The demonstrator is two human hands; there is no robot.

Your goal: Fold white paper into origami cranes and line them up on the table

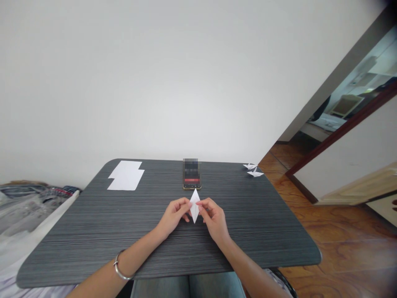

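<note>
A white folded paper (194,205), creased flat into a slim diamond with sharp tips at both ends, is pinched between the two hands just above the desk (93,223). The left hand (173,215) grips its left edge and the right hand (214,219) its right edge. The fingers (185,203) of both are closed on the paper at about its middle, so the two points stick out free. Its long axis runs straight away from the person: one tip points away beyond the fingers, the other back between the palms.

The desk is a dark grey slab with fine, wood-like streaks running crosswise and rounded corners. Just beyond the fingers, in line with the far tip, is a dark, rectangular phone (191,176). Well off to the left of the fingers, near the far edge, lie flat white sheets (126,176), overlapping with stepped corners. Well off to the right, at the far corner, sit small, pointed white paper figures (254,170). A smooth metal bangle (119,269) rings the left wrist. Right of the desk is a glossy reddish wooden floor (341,231).
</note>
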